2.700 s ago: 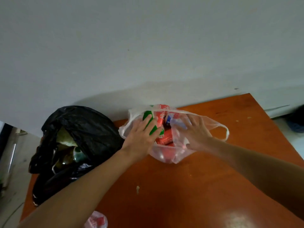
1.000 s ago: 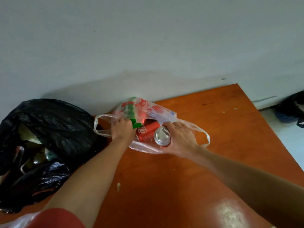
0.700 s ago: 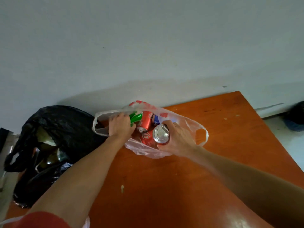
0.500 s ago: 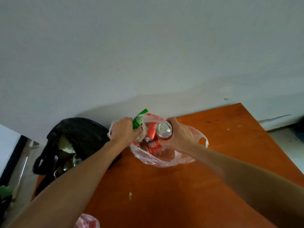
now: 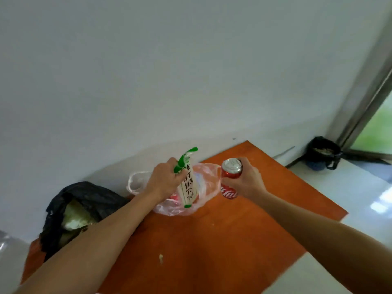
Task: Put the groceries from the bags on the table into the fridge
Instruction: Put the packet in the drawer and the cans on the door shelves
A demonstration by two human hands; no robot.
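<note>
My left hand (image 5: 164, 180) grips a green and white packet (image 5: 187, 184) by its upper end, held upright above the clear plastic bag (image 5: 203, 185). My right hand (image 5: 247, 181) grips a red soda can (image 5: 231, 177) upright, lifted just right of that bag. The clear bag lies on the orange table (image 5: 212, 240) near the wall, with at least one more red can showing through it. A black bag (image 5: 84, 200) with pale green contents sits at the table's left end.
A grey wall runs directly behind the table. The table's right edge drops to a white tiled floor (image 5: 350, 187). A dark bin or bag (image 5: 322, 153) stands on the floor by a metal door frame (image 5: 364, 98) at the right.
Both hands have come up out of the clear bag: the left lifted the green and white packet, the right lifted the red can to the right. The view swung right.
</note>
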